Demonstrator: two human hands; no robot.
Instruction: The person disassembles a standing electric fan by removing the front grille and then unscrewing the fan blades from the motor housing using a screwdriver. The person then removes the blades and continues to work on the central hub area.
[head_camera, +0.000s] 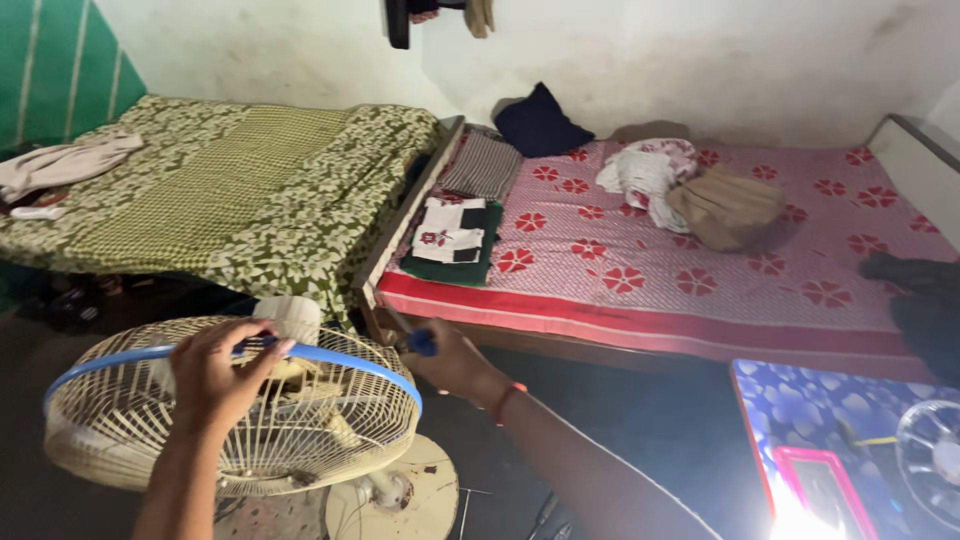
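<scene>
On the floor in front of the 2 beds, a table fan (235, 410) is standing on its round base (400, 500), head tipped back so the wire cage is facing up and toward the camera. Its spin axis is running roughly up and slightly toward the person; the cage rim is lying close to flat, long span left to right.

Left hand (215, 375) is resting on the top of the cage at the blue rim band (330, 358), fingers curled over the wires and gripping, steadying the head. Right hand (450, 360) is sitting just behind the cage's right edge, fingers closed around a screwdriver with a blue handle (420, 343); its shaft is angling up-left toward the back of the fan. Tip is hidden, so I cannot tell if it is seated on a fastener.

Judgement: step in hand looks like working a fastener at the cage rim or motor housing, with the cage not yet off. Next move is calling for the left hand holding the head firm while the tool stays square on the screw, since the thin wires will be flexing under push.

Nearby: folded clothes (455, 240) on the red flowered bed (700, 270), green patterned bed (230, 190) to the left, a lit blue tabletop (800, 410) at right.
</scene>
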